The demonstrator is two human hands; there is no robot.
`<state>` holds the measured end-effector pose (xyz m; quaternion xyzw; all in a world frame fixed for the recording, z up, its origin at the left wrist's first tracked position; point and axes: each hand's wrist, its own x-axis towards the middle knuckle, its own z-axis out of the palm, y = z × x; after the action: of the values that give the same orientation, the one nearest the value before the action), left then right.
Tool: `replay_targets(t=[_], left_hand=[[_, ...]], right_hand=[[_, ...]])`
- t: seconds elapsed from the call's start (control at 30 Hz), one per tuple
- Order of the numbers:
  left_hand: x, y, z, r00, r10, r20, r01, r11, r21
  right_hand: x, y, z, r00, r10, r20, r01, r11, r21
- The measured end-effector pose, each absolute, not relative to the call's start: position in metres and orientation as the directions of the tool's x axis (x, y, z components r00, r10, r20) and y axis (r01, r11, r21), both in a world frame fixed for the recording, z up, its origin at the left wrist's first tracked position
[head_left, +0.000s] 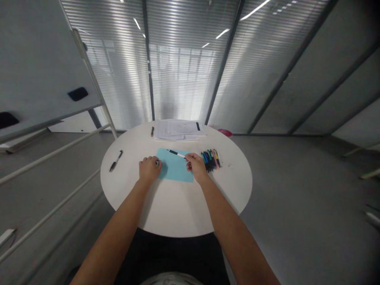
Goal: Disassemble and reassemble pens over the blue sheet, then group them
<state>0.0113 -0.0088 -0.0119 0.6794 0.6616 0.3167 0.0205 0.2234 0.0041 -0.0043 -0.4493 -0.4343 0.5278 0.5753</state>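
Note:
My right hand (196, 165) pinches a black and white pen (175, 153) by one end. The pen points left, above the light blue sheet (175, 170). At the sheet's left edge my left hand (149, 168) is closed, with a small dark item (157, 162) at its fingertips; its kind is too small to make out, perhaps a cap. Just right of my right hand lies a row of several pens (211, 160) in black, blue, green, pink and yellow.
A round white table (178, 209) carries all this. Papers (178, 130) lie at its far side, beside a small dark object (152, 131). Another pen (116, 160) lies at the left. A whiteboard stand (103, 105) rises at the left, close to the table.

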Motion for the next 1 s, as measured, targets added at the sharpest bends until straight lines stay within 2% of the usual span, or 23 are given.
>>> replay_targets(t=[0.1, 0.27, 0.43, 0.53, 0.6, 0.67, 0.73, 0.87, 1.0], left_hand=[[0.014, -0.013, -0.011, -0.011, 0.931, 0.364, 0.944, -0.111, 0.312], [0.015, -0.013, -0.016, 0.007, 0.953, 0.302, 0.959, -0.091, 0.267], [0.013, -0.010, -0.020, -0.037, 0.954, 0.297, 0.930, -0.076, 0.360], [0.012, -0.007, -0.018, -0.095, 0.937, 0.336, 0.864, -0.089, 0.495], [0.011, -0.005, -0.016, -0.158, 0.923, 0.351, 0.747, -0.121, 0.654], [0.010, -0.003, -0.012, -0.203, 0.912, 0.356, 0.552, -0.194, 0.811], [0.011, -0.003, -0.009, -0.208, 0.909, 0.361, 0.322, -0.285, 0.903], [0.015, -0.005, -0.003, -0.140, 0.941, 0.307, -0.031, -0.314, 0.949], [0.018, -0.007, -0.001, -0.121, 0.970, 0.212, -0.100, -0.225, 0.969]], right_hand=[[0.223, 0.003, -0.003, 0.079, 0.997, 0.019, -0.197, 0.034, -0.980], [0.222, 0.003, -0.004, 0.076, 0.997, 0.004, -0.165, 0.016, -0.986], [0.223, 0.004, -0.004, 0.071, 0.997, 0.004, -0.157, 0.015, -0.987], [0.223, 0.003, -0.003, 0.065, 0.998, 0.004, -0.162, 0.014, -0.987], [0.223, 0.003, -0.003, 0.044, 0.999, 0.011, -0.172, 0.019, -0.985], [0.223, 0.002, -0.003, 0.013, 1.000, 0.022, -0.182, 0.024, -0.983], [0.223, 0.001, -0.003, -0.021, 0.999, 0.028, -0.189, 0.023, -0.982], [0.221, -0.001, -0.002, -0.070, 0.997, 0.032, -0.186, 0.019, -0.982], [0.221, -0.001, -0.004, -0.104, 0.994, 0.040, -0.185, 0.020, -0.983]])
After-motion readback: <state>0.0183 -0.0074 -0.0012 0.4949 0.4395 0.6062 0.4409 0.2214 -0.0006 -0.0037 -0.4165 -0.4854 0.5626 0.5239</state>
